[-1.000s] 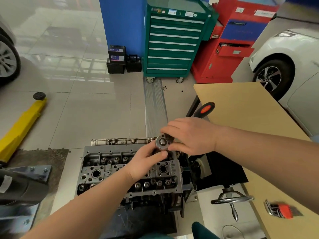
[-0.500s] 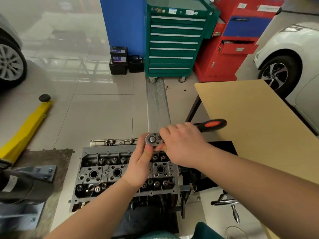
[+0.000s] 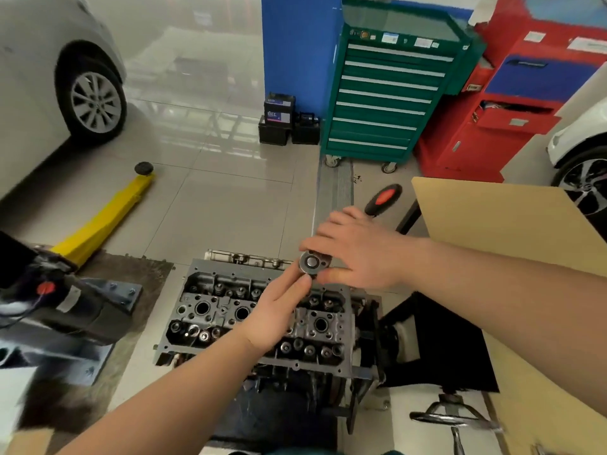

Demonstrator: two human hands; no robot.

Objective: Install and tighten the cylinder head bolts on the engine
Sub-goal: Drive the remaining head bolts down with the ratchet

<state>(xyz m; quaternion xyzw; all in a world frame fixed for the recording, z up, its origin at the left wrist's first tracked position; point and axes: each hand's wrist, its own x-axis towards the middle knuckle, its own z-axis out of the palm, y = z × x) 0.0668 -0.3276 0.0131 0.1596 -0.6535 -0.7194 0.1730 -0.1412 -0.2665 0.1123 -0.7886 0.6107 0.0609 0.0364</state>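
As the ratchet (image 3: 315,262) handle swung away | right hand (image 3: 356,249) fingers grip it | left hand (image 3: 276,310) fingers steady its head

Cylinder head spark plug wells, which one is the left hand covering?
The third from the left, under the left hand; the wells at and show open.

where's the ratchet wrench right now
In the head view, the ratchet wrench sits centre frame, above the cylinder head's far edge, between both hands.
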